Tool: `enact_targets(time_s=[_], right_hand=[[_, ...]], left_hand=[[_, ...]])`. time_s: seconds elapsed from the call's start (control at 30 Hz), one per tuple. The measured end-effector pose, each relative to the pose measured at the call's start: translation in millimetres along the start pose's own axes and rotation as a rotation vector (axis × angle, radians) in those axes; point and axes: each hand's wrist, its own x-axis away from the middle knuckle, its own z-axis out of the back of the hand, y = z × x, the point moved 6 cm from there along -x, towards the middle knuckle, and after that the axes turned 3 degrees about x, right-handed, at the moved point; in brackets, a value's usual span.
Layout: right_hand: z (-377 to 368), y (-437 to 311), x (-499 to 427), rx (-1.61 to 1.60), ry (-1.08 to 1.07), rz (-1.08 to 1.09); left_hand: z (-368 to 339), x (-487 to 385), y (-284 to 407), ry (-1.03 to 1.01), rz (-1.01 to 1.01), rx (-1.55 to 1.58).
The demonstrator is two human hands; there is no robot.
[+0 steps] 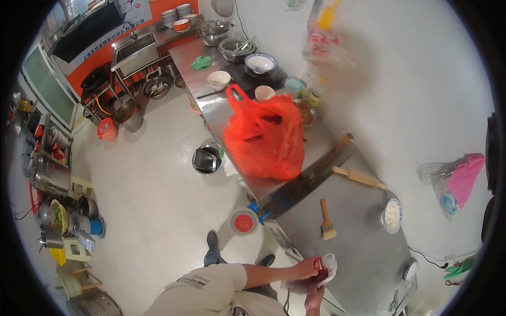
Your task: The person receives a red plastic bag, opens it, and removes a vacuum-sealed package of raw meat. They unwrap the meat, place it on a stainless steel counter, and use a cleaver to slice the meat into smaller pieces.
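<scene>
My left hand (305, 269) reaches across to the mouth of a clear plastic bag (331, 266). Its fingers are closed on a red piece (318, 263) that looks like raw meat. More dark red content (310, 282) shows through the bag. From below, my right hand (314, 299) holds the bag up, its fingers partly hidden by the plastic. Both hands are at the near edge of a grey metal worktop (355, 260). Beyond them on that top lies a wooden-handled pastry brush (326, 221), bristles towards me.
A rolling pin (359, 177) and a bowl of white powder (392, 216) lie along the wall side. A large red plastic bag (265, 142) fills the adjoining steel table (211, 104), before several bowls. A lidded tub (243, 222) stands on the floor beside the worktop.
</scene>
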Motion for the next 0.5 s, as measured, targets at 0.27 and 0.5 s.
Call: enact_targets(time_s=[0.27,0.5], right_hand=[[-208.8,17.5,-33.5,0.044,-0.248,-0.033],[-451.3,25.4,-98.5,0.531,-0.64,-0.059]], left_hand=[[198.9,154.1,95.0,0.413,-0.074,0.2],[391.9,257.7,115.2,0.758,-0.225,0.521]])
